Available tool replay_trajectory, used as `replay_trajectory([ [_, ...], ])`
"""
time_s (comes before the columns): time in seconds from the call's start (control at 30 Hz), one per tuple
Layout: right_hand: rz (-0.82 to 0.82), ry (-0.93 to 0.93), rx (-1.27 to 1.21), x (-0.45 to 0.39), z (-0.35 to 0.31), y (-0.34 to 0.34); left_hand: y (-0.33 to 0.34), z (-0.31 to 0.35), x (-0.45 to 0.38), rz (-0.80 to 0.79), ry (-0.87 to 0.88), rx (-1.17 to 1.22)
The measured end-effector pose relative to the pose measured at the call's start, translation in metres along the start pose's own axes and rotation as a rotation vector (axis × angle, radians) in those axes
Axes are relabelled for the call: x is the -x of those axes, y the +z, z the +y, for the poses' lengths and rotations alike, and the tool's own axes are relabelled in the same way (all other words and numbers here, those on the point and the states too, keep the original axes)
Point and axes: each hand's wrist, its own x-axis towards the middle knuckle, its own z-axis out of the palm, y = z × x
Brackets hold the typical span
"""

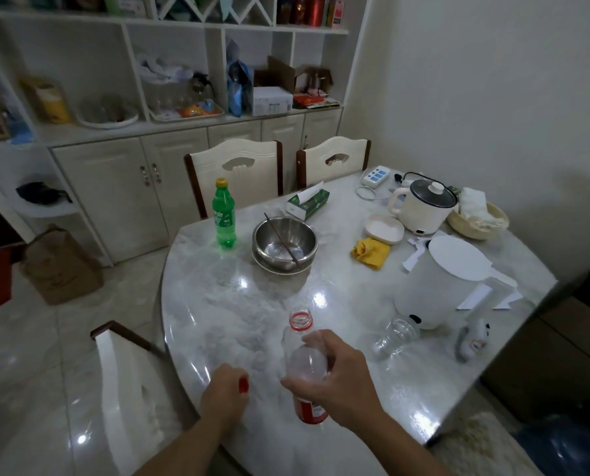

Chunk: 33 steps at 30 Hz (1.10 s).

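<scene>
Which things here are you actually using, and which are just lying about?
In use: clear plastic bottle with red label, held by right hand; red cap in left hand.
Lying about: green plastic soda bottle, round steel bowl, yellow cloth, white kettle.

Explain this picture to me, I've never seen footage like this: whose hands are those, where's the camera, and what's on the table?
There is no machine here. A person wears one wide-angle camera on the head, looking forward and down, so the two arms at the bottom are their own. The right hand grips a clear bottle with a red label, its neck open. The left hand pinches a red cap. On the marble table are a green bottle, a steel bowl, a white kettle, a small glass jar, a cream cooking pot, a tissue box and a yellow cloth.
</scene>
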Motion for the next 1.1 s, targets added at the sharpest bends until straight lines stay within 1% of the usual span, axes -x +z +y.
replay_trajectory([
  [0.1,-0.001,0.034,-0.034,-0.001,0.000,-0.001,-0.005,0.005,-0.002,0.002,-0.085,-0.082],
  [0.17,-0.009,0.063,-0.066,-0.004,-0.001,-0.003,-0.021,0.020,-0.003,0.089,-0.121,-0.017],
  [0.2,-0.014,0.077,-0.085,-0.005,-0.002,-0.004,-0.034,0.031,-0.003,0.136,-0.123,0.089],
  [0.23,-0.020,0.089,-0.104,-0.007,-0.003,-0.005,-0.050,0.042,-0.002,0.174,-0.110,0.246],
  [0.3,-0.036,0.091,-0.134,-0.009,-0.007,-0.007,-0.087,0.063,0.005,0.188,-0.037,0.615],
  [0.37,-0.058,0.058,-0.175,-0.013,-0.013,-0.009,-0.124,0.084,0.021,0.140,0.136,0.878],
  [0.43,-0.098,0.016,-0.225,-0.018,-0.022,-0.013,-0.155,0.102,0.042,-0.006,0.334,0.995],
  [0.5,-0.170,-0.039,-0.268,-0.021,-0.033,-0.017,-0.173,0.114,0.060,-0.131,0.446,1.016],
  [0.57,-0.213,-0.087,-0.296,-0.022,-0.042,-0.021,-0.183,0.118,0.069,-0.143,0.472,1.007],
  [0.67,-0.196,-0.129,-0.335,-0.018,-0.052,-0.025,-0.189,0.118,0.075,-0.061,0.456,1.016],
  [0.73,-0.155,-0.177,-0.315,-0.016,-0.057,-0.027,-0.189,0.117,0.079,0.014,0.435,0.988],
  [0.8,-0.156,-0.211,-0.283,-0.014,-0.061,-0.029,-0.185,0.116,0.081,0.067,0.404,0.962],
  [0.9,-0.202,-0.219,-0.247,-0.012,-0.061,-0.030,-0.179,0.114,0.086,0.101,0.365,0.905],
  [1.1,-0.178,-0.194,-0.229,-0.006,-0.055,-0.028,-0.169,0.116,0.094,0.177,0.330,0.840],
])
